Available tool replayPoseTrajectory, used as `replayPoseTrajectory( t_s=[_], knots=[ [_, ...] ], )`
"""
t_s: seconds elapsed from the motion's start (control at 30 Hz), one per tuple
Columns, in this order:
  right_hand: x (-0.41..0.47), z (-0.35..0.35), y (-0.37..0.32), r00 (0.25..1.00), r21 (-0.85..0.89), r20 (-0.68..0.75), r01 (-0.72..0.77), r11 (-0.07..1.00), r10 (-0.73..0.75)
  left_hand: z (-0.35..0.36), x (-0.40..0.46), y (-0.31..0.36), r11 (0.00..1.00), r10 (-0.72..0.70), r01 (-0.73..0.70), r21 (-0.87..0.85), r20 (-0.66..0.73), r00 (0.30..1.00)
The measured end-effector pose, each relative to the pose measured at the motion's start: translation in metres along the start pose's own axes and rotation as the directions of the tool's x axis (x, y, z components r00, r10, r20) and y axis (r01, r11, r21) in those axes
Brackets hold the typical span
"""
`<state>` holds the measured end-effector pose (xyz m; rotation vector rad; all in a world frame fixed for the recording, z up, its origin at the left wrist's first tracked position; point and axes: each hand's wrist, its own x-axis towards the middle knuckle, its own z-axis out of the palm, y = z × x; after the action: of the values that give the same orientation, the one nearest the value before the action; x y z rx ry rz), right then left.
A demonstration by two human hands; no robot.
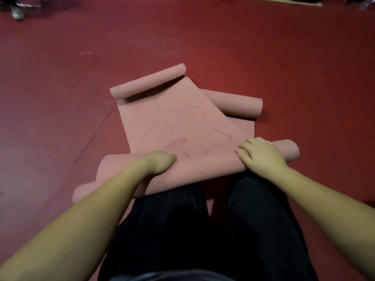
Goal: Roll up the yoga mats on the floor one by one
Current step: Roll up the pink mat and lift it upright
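A pink yoga mat (178, 122) with faint line drawings lies on the red floor in front of my knees. Its far end is curled into a small roll (148, 82). Its near end forms a thick roll (203, 171) across my lap. My left hand (160, 162) curls over the left part of this near roll, fingers tucked under. My right hand (261, 156) lies on the roll's right part with fingers bent over its top edge. A second pink mat (239, 106) lies underneath, partly rolled, with its ends showing at the right and at the lower left (85, 191).
The red floor (60, 98) spreads wide on all sides. My legs in dark trousers (203, 230) are just behind the roll. A shoe and dark objects (17, 11) sit at the far left. A green-edged strip (284, 0) runs along the far right.
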<state>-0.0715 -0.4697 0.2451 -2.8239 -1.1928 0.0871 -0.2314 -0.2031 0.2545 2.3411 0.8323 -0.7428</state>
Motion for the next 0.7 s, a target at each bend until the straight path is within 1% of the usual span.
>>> replayPoseTrajectory(
  t_s=[0.07,0.17,0.23,0.27,0.3,0.33,0.37,0.4,0.43,0.47,0.5,0.53,0.6,0.7],
  knots=[
    [-0.005,0.004,-0.001,0.999,-0.009,-0.035,-0.02,1.0,0.02,0.0,0.001,0.0,1.0,0.005,-0.005,-0.022,0.009,1.0],
    [0.0,0.004,-0.004,0.997,0.001,-0.07,-0.043,0.999,0.043,0.005,0.0,-0.001,0.999,-0.018,0.017,-0.041,-0.023,1.0],
    [0.005,0.003,-0.004,0.997,0.012,-0.063,-0.042,0.999,0.043,0.008,0.0,-0.005,0.998,-0.028,0.031,0.045,-0.066,0.997],
    [0.007,0.003,-0.004,0.998,0.016,-0.05,-0.038,0.999,0.039,0.01,-0.001,-0.007,0.994,0.003,0.01,0.11,-0.119,0.993],
    [0.01,0.004,-0.005,0.999,0.02,-0.037,-0.034,0.999,0.034,0.011,-0.003,-0.01,0.984,0.072,-0.035,0.173,-0.212,0.975],
    [0.012,0.005,-0.005,0.999,0.02,-0.018,-0.038,0.999,0.038,0.013,-0.004,-0.013,0.975,0.146,-0.077,0.209,-0.337,0.93],
    [0.015,0.005,-0.005,0.999,0.018,0.001,-0.047,0.999,0.047,0.014,-0.008,-0.014,0.968,0.208,-0.112,0.226,-0.465,0.86],
    [0.019,0.006,-0.005,0.998,0.006,0.023,-0.063,0.998,0.063,0.016,-0.011,-0.013,0.958,0.255,-0.129,0.256,-0.552,0.794],
    [0.022,0.006,-0.005,0.995,-0.015,0.05,-0.08,0.997,0.081,0.02,-0.015,-0.012,0.949,0.284,-0.127,0.289,-0.604,0.745],
    [0.026,0.005,-0.005,0.992,-0.04,0.079,-0.094,0.995,0.097,0.027,-0.019,-0.012,0.939,0.305,-0.114,0.324,-0.631,0.714],
    [0.03,0.004,-0.004,0.988,-0.062,0.109,-0.103,0.993,0.11,0.036,-0.023,-0.012,0.928,0.321,-0.094,0.362,-0.641,0.697],
    [0.034,0.002,-0.004,0.983,-0.076,0.141,-0.108,0.991,0.118,0.044,-0.027,-0.012,0.919,0.327,-0.077,0.387,-0.636,0.699],
    [0.04,-0.003,-0.006,0.969,-0.096,0.209,-0.111,0.989,0.129,0.054,-0.033,-0.013,0.911,0.317,-0.061,0.408,-0.597,0.737],
    [0.048,-0.012,-0.011,0.949,-0.118,0.282,-0.11,0.987,0.139,0.047,-0.032,-0.012,0.907,0.302,-0.058,0.416,-0.549,0.779]
  ],
)
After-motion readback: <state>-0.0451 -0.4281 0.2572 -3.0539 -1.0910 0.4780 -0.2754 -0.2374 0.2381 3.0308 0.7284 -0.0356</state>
